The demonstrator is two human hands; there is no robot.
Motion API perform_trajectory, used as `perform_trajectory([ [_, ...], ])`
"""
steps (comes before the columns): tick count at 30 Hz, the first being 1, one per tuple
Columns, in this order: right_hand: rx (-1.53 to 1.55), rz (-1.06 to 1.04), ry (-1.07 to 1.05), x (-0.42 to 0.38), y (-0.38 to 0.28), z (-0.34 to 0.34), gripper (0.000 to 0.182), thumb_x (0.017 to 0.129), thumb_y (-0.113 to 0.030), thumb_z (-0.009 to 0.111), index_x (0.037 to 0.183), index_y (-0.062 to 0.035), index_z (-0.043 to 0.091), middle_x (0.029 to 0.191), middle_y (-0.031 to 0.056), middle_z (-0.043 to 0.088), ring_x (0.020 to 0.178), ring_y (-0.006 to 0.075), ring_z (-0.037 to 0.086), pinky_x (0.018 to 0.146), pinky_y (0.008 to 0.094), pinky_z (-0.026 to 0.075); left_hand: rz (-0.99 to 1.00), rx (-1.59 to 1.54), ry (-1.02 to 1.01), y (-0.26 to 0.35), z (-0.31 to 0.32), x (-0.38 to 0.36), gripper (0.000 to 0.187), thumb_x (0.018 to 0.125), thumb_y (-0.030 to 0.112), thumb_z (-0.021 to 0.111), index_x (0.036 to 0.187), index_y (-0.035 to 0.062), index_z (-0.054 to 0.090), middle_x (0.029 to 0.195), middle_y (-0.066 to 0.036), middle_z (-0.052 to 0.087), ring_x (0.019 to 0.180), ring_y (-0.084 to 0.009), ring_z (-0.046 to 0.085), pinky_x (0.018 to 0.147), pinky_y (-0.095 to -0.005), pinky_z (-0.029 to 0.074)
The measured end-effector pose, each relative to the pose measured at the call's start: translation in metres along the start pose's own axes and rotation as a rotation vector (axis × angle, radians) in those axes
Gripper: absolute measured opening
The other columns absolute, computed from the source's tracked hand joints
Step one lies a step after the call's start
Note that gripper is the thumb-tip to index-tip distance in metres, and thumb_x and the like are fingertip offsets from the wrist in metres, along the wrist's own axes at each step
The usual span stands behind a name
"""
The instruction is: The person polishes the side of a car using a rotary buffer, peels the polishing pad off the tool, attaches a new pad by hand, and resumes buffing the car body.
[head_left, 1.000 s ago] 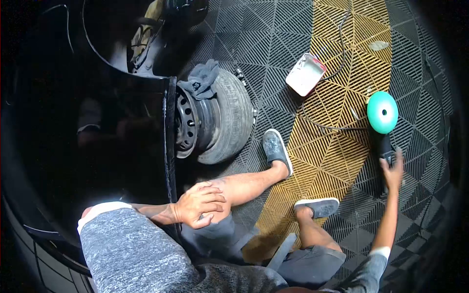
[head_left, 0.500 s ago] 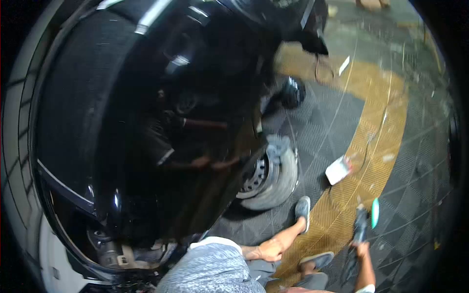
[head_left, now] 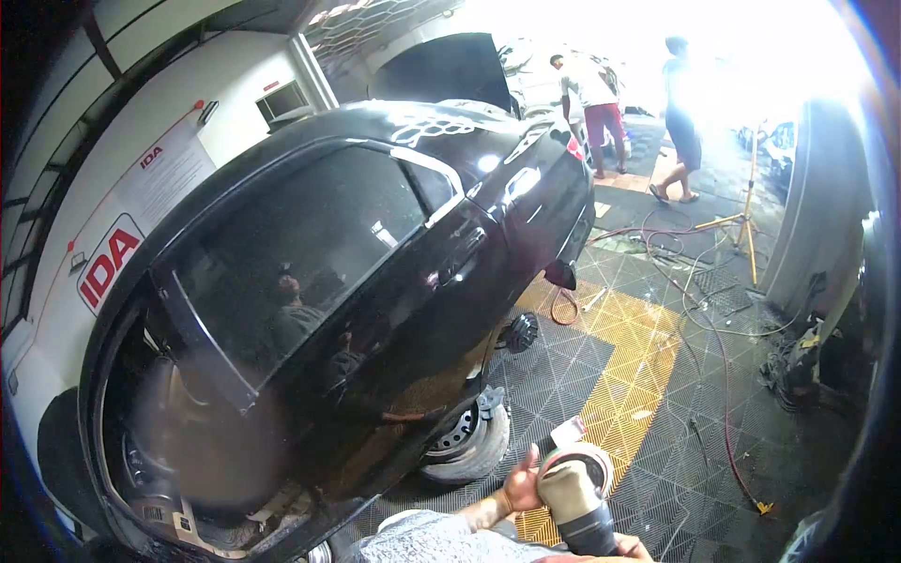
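A polisher (head_left: 584, 522) with a tan head, a dark body and a round pad (head_left: 601, 457) is held up in front of me at the bottom of the view. My right hand (head_left: 633, 547) grips its rear body, partly cut off by the lower edge. My left hand (head_left: 519, 484) is at the left side of the polisher's head, thumb stretched upward and the other fingers partly hidden. Left of my hands stands a black car (head_left: 413, 328) with dark, glossy side panels. A loose wheel (head_left: 483, 455) lies on the floor beside the car, close to my left hand.
Behind the car are a person in red shorts (head_left: 605, 127) and another person in dark clothes (head_left: 680, 122). Hoses (head_left: 723, 375) trail across the black and yellow floor tiles (head_left: 633, 347). A yellow tripod stand (head_left: 749, 220) is near a pillar on the right.
The polisher has come up from low on the right to in front of me, in my right hand. My left hand has risen to its head. The view has tilted up.
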State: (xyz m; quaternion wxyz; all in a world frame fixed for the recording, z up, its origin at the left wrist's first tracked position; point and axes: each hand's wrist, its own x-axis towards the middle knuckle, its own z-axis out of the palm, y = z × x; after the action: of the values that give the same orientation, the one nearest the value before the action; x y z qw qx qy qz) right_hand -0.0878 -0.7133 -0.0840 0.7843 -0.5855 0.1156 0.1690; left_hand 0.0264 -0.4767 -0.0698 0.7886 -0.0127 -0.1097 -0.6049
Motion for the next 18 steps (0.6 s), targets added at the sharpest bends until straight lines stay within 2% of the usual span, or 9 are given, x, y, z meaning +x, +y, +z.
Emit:
perform_trajectory([
  [2,-0.001,-0.044,0.017,-0.015,-0.019,0.01,0.067,0.07,-0.026,0.087,0.127,0.0002,0.062,0.11,0.01,0.071,0.109,0.0212,0.064,0.089,0.0352,0.053,0.004,0.077,-0.083,0.007,0.043,0.001,0.07,0.105,0.057,0.038,0.153,0.0053,0.041,0.154,-0.014,0.047,0.142,-0.0272,0.045,0.118,-0.0462,0.036],
  [3,-0.002,-0.064,0.028,-0.023,-0.026,0.015,0.067,0.071,-0.027,0.087,0.127,0.0002,0.062,0.11,0.0101,0.071,0.109,0.0212,0.064,0.089,0.0353,0.053,0.029,0.132,-0.023,0.005,0.045,0.005,0.065,0.109,0.05,0.032,0.153,0.0037,0.038,0.154,-0.014,0.047,0.141,-0.0264,0.046,0.119,-0.0462,0.035],
  [5,0.0,-0.105,0.046,-0.042,-0.035,0.022,0.067,0.071,-0.027,0.087,0.127,0.0002,0.062,0.11,0.0102,0.071,0.109,0.0214,0.064,0.089,0.0353,0.053,0.074,0.543,0.234,0.002,0.086,0.014,0.069,0.108,0.054,0.026,0.154,0.0038,0.037,0.152,-0.014,0.047,0.14,-0.0249,0.046,0.119,-0.0432,0.035],
  [7,0.007,-0.149,0.055,-0.064,-0.042,0.03,0.067,0.071,-0.027,0.087,0.127,0.0002,0.062,0.11,0.0103,0.071,0.109,0.0215,0.064,0.089,0.0354,0.053,0.084,0.693,0.315,-0.005,0.128,0.023,0.074,0.105,0.058,0.031,0.153,0.0022,0.036,0.152,-0.015,0.048,0.139,-0.0263,0.047,0.117,-0.0437,0.039],
  [9,0.016,-0.194,0.054,-0.082,-0.052,0.039,0.067,0.071,-0.027,0.086,0.127,0.0002,0.062,0.11,0.0104,0.071,0.109,0.0216,0.064,0.089,0.0354,0.053,0.287,0.971,0.333,-0.017,0.199,0.028,0.065,0.105,0.05,0.047,0.148,0.0006,0.044,0.14,-0.013,0.056,0.132,-0.0229,0.052,0.11,-0.0386,0.044],
  [10,0.029,-0.213,0.048,-0.091,-0.058,0.043,0.067,0.071,-0.028,0.086,0.127,0.0002,0.061,0.11,0.0104,0.071,0.109,0.0217,0.064,0.089,0.0355,0.053,0.423,1.116,0.349,-0.022,0.211,0.024,0.051,0.107,0.038,0.053,0.134,-0.0046,0.058,0.119,-0.006,0.065,0.1,-0.0139,0.063,0.087,-0.0266,0.051],
  [12,0.069,-0.233,0.037,-0.105,-0.064,0.052,0.066,0.072,-0.028,0.086,0.127,0.0002,0.061,0.11,0.0105,0.071,0.109,0.0218,0.064,0.09,0.0355,0.053,0.421,1.28,0.32,-0.024,0.268,0.01,0.037,0.102,0.029,0.064,0.12,-0.0021,0.069,0.098,-0.002,0.064,0.083,-0.0088,0.059,0.072,-0.0232,0.048],
  [14,0.131,-0.244,0.012,-0.117,-0.069,0.057,0.066,0.072,-0.028,0.086,0.127,0.0002,0.061,0.11,0.0106,0.071,0.109,0.0219,0.064,0.09,0.0356,0.053,0.51,1.515,0.365,-0.03,0.286,-0.001,0.033,0.1,0.026,0.067,0.11,-0.0044,0.073,0.091,-0.003,0.062,0.072,-0.0075,0.056,0.061,-0.0218,0.045],
  [18,0.255,-0.254,-0.058,-0.134,-0.067,0.067,0.066,0.072,-0.029,0.085,0.127,0.0002,0.061,0.11,0.0108,0.071,0.109,0.0221,0.065,0.09,0.0357,0.053,0.586,1.278,0.349,-0.035,0.262,-0.025,0.034,0.1,0.025,0.067,0.109,-0.0072,0.072,0.098,-0.006,0.063,0.087,-0.0105,0.059,0.073,-0.0232,0.048],
])
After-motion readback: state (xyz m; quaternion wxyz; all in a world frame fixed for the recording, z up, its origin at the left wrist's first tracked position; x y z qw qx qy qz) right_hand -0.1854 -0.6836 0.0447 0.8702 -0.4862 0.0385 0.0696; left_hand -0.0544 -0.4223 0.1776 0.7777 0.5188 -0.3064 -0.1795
